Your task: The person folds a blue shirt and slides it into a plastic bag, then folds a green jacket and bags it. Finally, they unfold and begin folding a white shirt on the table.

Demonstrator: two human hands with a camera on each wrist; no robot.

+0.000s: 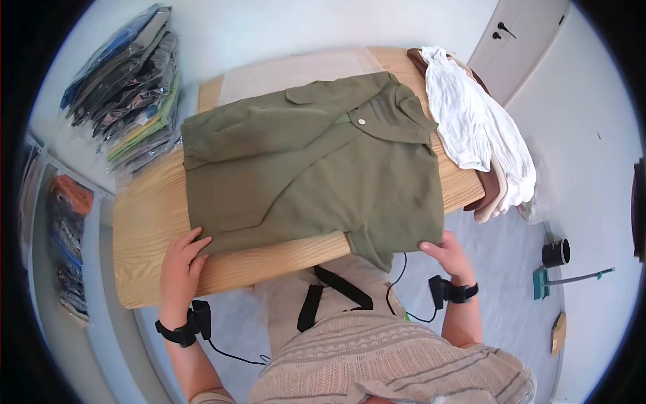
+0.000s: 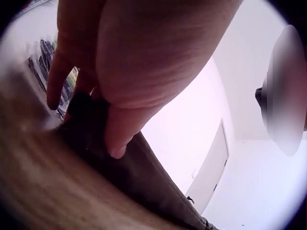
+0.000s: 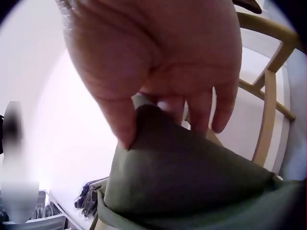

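An olive-green collared cotton shirt (image 1: 316, 168) lies half-folded across the middle of the frame on a light wooden table (image 1: 145, 222). My left hand (image 1: 182, 259) pinches its hem at the lower left. My right hand (image 1: 447, 254) grips its lower right corner, just past the table's edge. A crumpled white cloth (image 1: 471, 114) lies at the upper right.

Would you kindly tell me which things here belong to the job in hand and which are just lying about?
In use: olive shirt, held at its lower corners by the left hand and right hand; wooden table beneath it.
Lying about: white garment at the table's end; bagged clothes stacked at left; black cup on the floor.
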